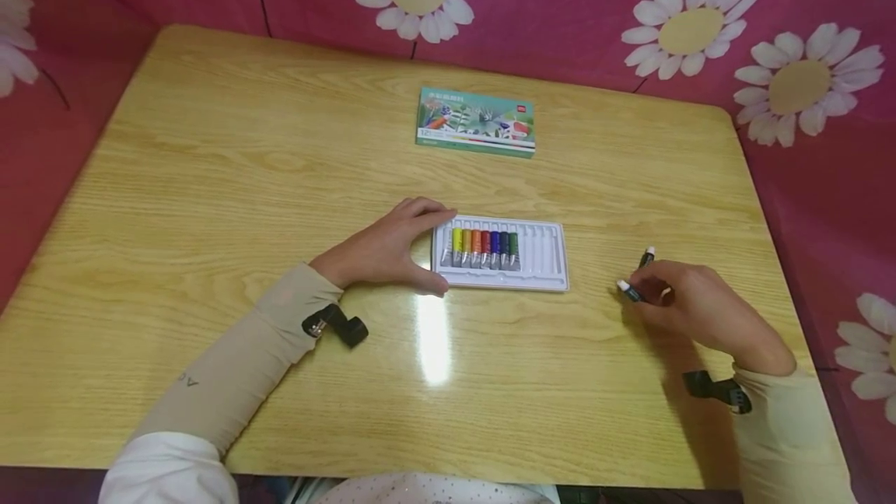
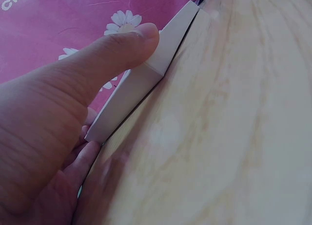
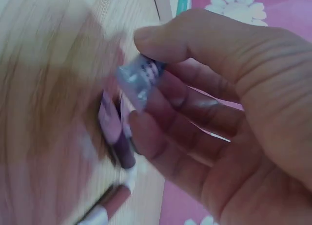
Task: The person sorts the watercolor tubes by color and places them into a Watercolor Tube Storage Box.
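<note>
A white paint tray (image 1: 507,278) lies on the table with several paint tubes (image 1: 486,247) side by side in its left slots, from white and yellow to green; slots at its right end hold none. My left hand (image 1: 392,247) grips the tray's left end, thumb on the near side, fingers at the far side. Off to the right, my right hand (image 1: 700,306) pinches a dark-labelled paint tube (image 1: 631,292) with a white cap. Beyond its fingertips is another dark tube (image 1: 647,257). Below the held tube, the right wrist view shows a brown tube (image 3: 117,200) and a blurred dark tube (image 3: 111,122).
A green paint box (image 1: 476,123) with a printed picture lies farther back on the wooden table (image 1: 280,138). Pink cloth with daisies (image 1: 553,14) hangs behind the table and along its sides.
</note>
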A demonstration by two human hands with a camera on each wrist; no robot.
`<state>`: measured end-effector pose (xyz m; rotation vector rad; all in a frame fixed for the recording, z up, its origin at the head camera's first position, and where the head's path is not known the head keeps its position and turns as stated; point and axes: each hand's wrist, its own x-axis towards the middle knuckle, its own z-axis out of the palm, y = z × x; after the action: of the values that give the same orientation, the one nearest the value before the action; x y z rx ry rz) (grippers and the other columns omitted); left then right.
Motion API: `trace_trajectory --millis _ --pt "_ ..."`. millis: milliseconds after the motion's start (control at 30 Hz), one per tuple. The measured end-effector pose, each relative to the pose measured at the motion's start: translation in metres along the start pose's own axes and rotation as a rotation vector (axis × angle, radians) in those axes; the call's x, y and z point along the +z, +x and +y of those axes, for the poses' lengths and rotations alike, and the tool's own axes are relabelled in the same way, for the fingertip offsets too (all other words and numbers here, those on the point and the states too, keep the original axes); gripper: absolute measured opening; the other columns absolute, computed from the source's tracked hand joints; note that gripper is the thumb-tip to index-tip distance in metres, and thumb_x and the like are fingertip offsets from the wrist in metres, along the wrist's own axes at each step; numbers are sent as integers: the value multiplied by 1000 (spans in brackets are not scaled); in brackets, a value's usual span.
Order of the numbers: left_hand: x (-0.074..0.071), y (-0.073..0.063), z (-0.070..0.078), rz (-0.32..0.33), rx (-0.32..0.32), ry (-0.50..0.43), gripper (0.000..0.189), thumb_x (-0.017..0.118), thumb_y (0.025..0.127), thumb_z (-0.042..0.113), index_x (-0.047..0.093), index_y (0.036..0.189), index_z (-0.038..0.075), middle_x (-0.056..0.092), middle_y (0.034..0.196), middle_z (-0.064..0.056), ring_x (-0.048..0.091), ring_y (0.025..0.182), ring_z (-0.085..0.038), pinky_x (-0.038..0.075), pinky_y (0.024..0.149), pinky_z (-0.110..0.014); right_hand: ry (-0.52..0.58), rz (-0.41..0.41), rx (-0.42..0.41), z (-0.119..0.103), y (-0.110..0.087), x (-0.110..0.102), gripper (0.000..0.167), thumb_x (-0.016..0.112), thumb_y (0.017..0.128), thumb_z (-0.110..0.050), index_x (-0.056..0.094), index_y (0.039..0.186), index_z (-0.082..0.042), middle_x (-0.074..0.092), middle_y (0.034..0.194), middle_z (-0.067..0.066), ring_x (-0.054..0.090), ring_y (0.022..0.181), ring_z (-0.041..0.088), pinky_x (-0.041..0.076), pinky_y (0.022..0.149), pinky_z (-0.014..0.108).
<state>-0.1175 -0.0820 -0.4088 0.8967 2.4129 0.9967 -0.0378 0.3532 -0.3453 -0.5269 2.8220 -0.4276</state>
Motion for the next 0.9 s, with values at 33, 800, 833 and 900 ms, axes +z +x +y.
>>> trace_trajectory --millis 33,800,833,900 --pt "0 0 0 1 1 -3 111 87 74 61 34 163 20 34 165 -3 30 154 -24 34 127 -47 1 12 -10 -2 2 1 24 84 85 -12 75 106 -17 73 90 -6 64 81 0 57 68 24" --pt "0 0 -1 -5 -6 9 113 88 72 61 33 163 20 33 166 -4 29 156 -26 32 128 -48 0 142 -109 -48 42 8 23 87 82 -16 79 103 -15 71 84 -6 61 75 8 56 66 24" --pt "0 0 -1 -6 -3 9 114 88 72 61 33 163 20 33 166 -5 29 156 -26 32 128 -48 2 149 -118 -49 44 8 21 87 83 -16 79 102 -16 71 83 -6 61 75 8 55 66 24" --pt "0 1 -1 -8 -2 9 114 88 72 61 33 163 20 33 166 -5 29 155 -26 32 128 -48 5 159 -129 -52 48 8 20 87 83 -16 79 102 -17 71 82 -7 61 74 7 55 66 25"
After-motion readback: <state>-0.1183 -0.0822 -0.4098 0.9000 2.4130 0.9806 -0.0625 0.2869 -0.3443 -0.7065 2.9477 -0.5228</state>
